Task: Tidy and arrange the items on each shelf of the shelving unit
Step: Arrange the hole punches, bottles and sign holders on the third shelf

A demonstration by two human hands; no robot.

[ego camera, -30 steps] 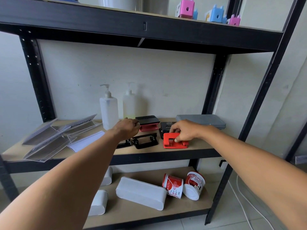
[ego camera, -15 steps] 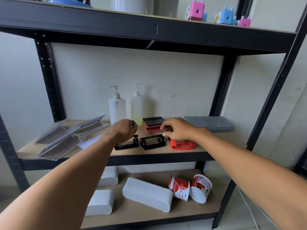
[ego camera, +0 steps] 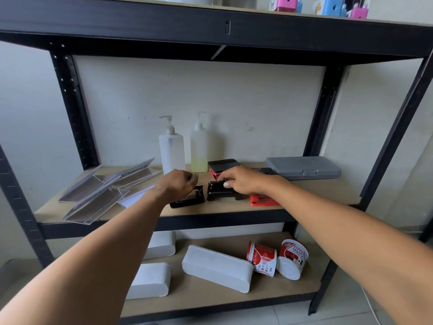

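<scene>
Right hand (ego camera: pixel 243 181) grips black hole punch (ego camera: pixel 216 192); left hand (ego camera: pixel 178 186) curled, grasp unclear; "KO" tin (ego camera: pixel 293 256) below

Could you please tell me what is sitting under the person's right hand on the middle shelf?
The right hand grips a black hole punch. A red hole punch shows below the wrist. The hand covers part of both, and whatever lies between them cannot be seen.

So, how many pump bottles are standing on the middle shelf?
2. The square clear bottle stands at the back near the wall; the round bottle with yellowish liquid stands just right of it. No others show, though the hands could hide small things.
</scene>
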